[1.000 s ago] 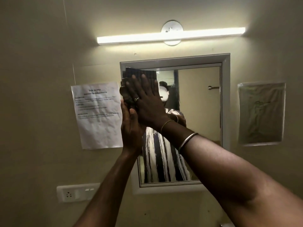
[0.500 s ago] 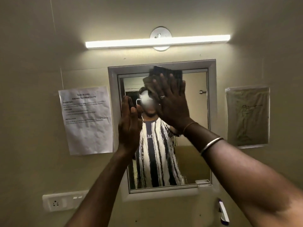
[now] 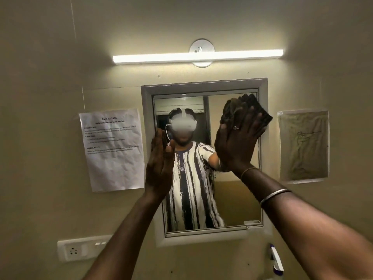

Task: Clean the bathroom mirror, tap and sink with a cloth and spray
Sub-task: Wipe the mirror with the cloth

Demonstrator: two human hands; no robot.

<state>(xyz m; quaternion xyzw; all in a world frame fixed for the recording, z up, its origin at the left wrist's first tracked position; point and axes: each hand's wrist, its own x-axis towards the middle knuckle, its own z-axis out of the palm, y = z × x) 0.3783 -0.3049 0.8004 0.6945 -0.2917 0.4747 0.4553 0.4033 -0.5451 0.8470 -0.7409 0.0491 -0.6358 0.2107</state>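
Two hands up at the mirror (image 3: 236,199), doing separate jobs. Pressing a dark cloth (image 3: 254,110) flat against the glass near the mirror's upper right corner with the right hand (image 3: 236,146): fingers straight and spread over the cloth, a ring on one finger, two bangles at the wrist. Holding the left hand (image 3: 159,168) upright and edge-on at the mirror's left side, fingers straight and close together, gripping nothing; cannot tell whether touching the glass. Reflected in the mirror's middle, a striped shirt and a white headset. Above the mirror, a lit light bar (image 3: 197,56). Left of the mirror, a printed sheet (image 3: 114,150) stuck to the wall; right of the mirror, a plastic sleeve (image 3: 303,146). Below the mirror's left corner, a socket plate (image 3: 80,249); below its right corner, a white and purple object (image 3: 277,259), too cut off to identify.
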